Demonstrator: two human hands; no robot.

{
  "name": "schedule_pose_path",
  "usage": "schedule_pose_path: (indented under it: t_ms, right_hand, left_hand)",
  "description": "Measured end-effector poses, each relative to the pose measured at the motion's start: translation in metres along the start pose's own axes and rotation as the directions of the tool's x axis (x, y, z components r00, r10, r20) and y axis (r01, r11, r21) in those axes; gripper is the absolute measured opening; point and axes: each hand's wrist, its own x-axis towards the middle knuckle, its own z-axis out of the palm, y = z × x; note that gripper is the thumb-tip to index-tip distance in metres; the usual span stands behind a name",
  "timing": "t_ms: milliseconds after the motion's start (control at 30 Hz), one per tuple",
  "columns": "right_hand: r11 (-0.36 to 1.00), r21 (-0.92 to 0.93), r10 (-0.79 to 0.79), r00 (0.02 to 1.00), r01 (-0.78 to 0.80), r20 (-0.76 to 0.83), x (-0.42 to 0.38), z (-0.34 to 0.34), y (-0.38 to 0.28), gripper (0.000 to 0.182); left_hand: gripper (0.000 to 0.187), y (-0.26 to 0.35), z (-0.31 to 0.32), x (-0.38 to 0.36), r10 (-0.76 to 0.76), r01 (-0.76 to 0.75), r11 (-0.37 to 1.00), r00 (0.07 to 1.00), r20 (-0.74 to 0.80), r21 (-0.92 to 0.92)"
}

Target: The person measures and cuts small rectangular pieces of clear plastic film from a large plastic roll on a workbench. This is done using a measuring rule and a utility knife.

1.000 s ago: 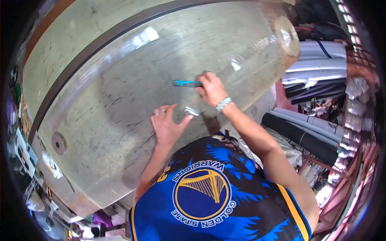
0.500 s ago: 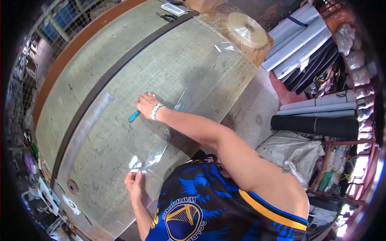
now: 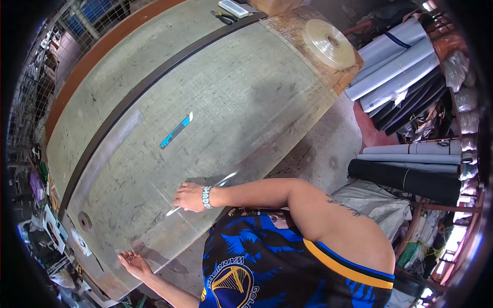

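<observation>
A clear plastic sheet [image 3: 169,226] lies lifted over the near part of the big grey cutting table [image 3: 246,87]. It shows only by glints and a faint shadow. My right hand [image 3: 189,197], with a beaded bracelet at the wrist, pinches the sheet's edge close to the table's near side. My left hand [image 3: 132,262] is at the near-left corner, palm up and fingers curled, apparently gripping the sheet's other end. A blue utility knife [image 3: 176,130] lies loose on the table, well beyond both hands.
A roll of clear film [image 3: 328,43] rests on the table's far right corner. Pliers [image 3: 223,18] and a white box [image 3: 233,7] lie at the far edge. Grey and black fabric rolls [image 3: 400,66] are stacked on the right, with bags on the floor [image 3: 375,197].
My right hand let go of the blue knife, which now lies on the table, and came back to the near edge to grip the sheet. My left hand moved out to the near-left corner.
</observation>
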Motion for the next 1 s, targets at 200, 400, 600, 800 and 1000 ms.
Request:
schedule_pose_path:
  t_ms: [200,400,600,800,1000]
  right_hand:
    - [0.990,-0.105,0.087,0.992,-0.097,-0.097,0.004,-0.001,-0.001,0.026]
    - [0.938,-0.255,0.152,0.941,-0.233,-0.303,0.003,-0.006,0.008,0.029]
    - [0.899,-0.234,0.255,0.877,-0.370,-0.408,-0.015,-0.021,-0.025,0.047]
    - [0.861,-0.152,0.329,0.760,-0.485,-0.561,-0.015,-0.036,0.010,0.046]
    - [0.679,-0.371,0.404,0.744,-0.634,-0.532,0.027,-0.082,0.098,0.054]
  left_hand:
    - [0.017,-0.011,-0.021,0.043,-0.132,0.134,0.985,0.991,0.023,-0.105]
    - [0.017,-0.012,-0.052,0.117,-0.150,0.223,0.956,0.929,0.338,-0.190]
    - [0.016,-0.016,-0.040,0.186,-0.139,0.118,0.980,0.983,0.123,0.159]
    - [0.019,-0.027,0.014,0.205,-0.104,0.127,0.870,0.992,-0.075,0.477]
    - [0.021,-0.030,0.004,0.185,-0.066,0.116,0.895,0.990,-0.128,0.432]
